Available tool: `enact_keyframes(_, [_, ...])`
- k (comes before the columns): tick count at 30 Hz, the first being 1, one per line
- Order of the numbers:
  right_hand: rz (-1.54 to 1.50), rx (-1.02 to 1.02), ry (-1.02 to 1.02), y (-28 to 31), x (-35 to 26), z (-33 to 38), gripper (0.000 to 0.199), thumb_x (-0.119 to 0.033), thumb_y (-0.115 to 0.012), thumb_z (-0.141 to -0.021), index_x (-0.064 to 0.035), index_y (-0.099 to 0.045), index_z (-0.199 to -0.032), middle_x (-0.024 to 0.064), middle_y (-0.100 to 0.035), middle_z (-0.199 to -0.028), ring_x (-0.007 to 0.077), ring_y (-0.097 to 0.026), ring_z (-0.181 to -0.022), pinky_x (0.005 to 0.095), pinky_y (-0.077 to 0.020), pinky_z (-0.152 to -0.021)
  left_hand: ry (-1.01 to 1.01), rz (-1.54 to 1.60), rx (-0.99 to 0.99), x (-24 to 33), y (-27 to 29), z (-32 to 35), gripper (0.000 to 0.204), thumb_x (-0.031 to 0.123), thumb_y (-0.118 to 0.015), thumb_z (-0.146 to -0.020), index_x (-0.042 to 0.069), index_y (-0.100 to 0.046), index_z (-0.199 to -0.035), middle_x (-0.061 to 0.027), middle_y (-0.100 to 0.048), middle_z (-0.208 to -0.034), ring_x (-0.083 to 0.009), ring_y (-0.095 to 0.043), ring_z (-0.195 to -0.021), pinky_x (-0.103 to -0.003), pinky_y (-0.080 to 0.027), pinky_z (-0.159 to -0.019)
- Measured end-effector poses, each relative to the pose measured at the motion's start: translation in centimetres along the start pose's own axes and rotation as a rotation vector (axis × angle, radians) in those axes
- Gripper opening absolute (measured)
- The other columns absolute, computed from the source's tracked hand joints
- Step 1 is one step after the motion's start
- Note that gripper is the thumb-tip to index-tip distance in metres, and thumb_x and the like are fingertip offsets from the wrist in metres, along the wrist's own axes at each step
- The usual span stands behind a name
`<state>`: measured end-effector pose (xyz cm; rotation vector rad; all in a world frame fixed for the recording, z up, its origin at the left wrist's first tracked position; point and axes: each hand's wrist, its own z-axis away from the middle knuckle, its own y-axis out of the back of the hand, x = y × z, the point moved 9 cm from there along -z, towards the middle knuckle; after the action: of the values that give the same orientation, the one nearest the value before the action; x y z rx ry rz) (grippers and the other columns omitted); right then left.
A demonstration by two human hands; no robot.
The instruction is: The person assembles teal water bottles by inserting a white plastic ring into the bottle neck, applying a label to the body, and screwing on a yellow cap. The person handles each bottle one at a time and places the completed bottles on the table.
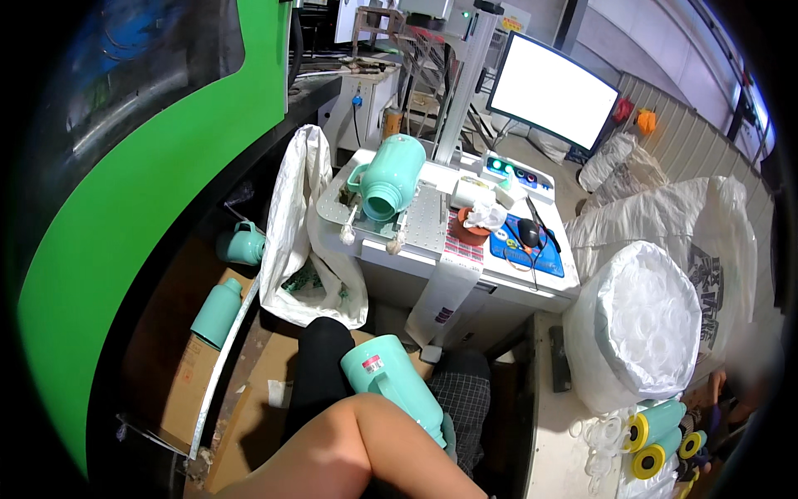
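Observation:
A mint-green thermos jug shell with a handle and a small red-and-white sticker lies tilted between my legs. My bare forearms come in from the lower edge and meet in front of its lower part. Neither hand can be seen, so I cannot tell whether they touch the jug. A second mint-green jug shell lies on the perforated plate of a white bench, its open mouth toward me.
At left, two more green jugs lie beside a white sack and a green machine. A monitor stands behind the bench. Rightward are a bag of clear plastic rings, yellow-rimmed jugs and another person's hand.

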<state>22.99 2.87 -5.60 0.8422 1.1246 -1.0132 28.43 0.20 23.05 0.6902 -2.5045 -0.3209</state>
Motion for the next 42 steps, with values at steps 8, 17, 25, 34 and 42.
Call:
enact_keyframes(8, [-0.027, -0.056, -0.009, -1.3, -0.1, 0.2, 0.109, -0.028, -0.087, -0.081, -0.0016, -0.022, -0.164, 0.0184, -0.051, -0.152, 0.0275, -0.051, -0.141, 0.0397, -0.0436, -0.116, 0.043, -0.046, 0.011, 0.7, -0.3, 0.3, 0.06, 0.036, -0.078, -0.089, 0.011, -0.058, -0.14, -0.0138, -0.059, -0.134, -0.0338, -0.054, -0.129, -0.05, -0.043, -0.108])
enact_keyframes(17, [0.15, 0.017, 0.179, 1.8, 0.5, 0.4, 0.109, -0.031, -0.086, -0.082, -0.0078, -0.021, -0.166, 0.0199, -0.051, -0.153, 0.029, -0.053, -0.14, 0.04, -0.0447, -0.115, 0.751, -0.653, 0.295, 2.1, 8.4, 13.4, 0.062, 0.038, -0.083, -0.08, 0.013, -0.062, -0.132, -0.0153, -0.058, -0.129, -0.0369, -0.052, -0.126, -0.053, -0.039, -0.109])
enact_keyframes(25, [0.106, -0.038, 0.205, 1.2, 0.9, 0.7, 0.114, -0.036, -0.086, -0.083, -0.0094, -0.015, -0.168, 0.0227, -0.045, -0.159, 0.0351, -0.051, -0.143, 0.0444, -0.0422, -0.118, 1.219, -1.14, 0.445, 6.7, 10.5, 28.2, 0.048, 0.032, -0.077, -0.082, 0.005, -0.062, -0.119, -0.0148, -0.064, -0.114, -0.0386, -0.059, -0.111, -0.059, -0.034, -0.116])
enact_keyframes(34, [0.111, -0.062, 0.247, -0.2, 1.4, -0.8, 0.115, -0.029, -0.089, -0.079, -0.0024, -0.018, -0.166, 0.0232, -0.039, -0.161, 0.0311, -0.04, -0.15, 0.0436, -0.0354, -0.122, 0.911, -1.299, 0.599, 9.3, 9.1, 29.9, 0.03, 0.015, -0.073, -0.083, 0.005, -0.069, -0.111, -0.0166, -0.069, -0.106, -0.0413, -0.064, -0.102, -0.057, -0.044, -0.109])
enact_keyframes(42, [-0.111, 0.042, 0.239, -2.0, -2.2, 0.0, 0.114, -0.028, -0.088, -0.081, -0.0028, -0.016, -0.166, 0.0218, -0.04, -0.16, 0.0302, -0.042, -0.148, 0.0422, -0.0367, -0.121, 0.922, -1.397, 0.709, 9.5, 10.2, 32.3, 0.025, 0.011, -0.051, -0.099, 0.0, -0.072, -0.109, -0.0127, -0.074, -0.105, -0.0316, -0.068, -0.107, -0.042, -0.053, -0.099])
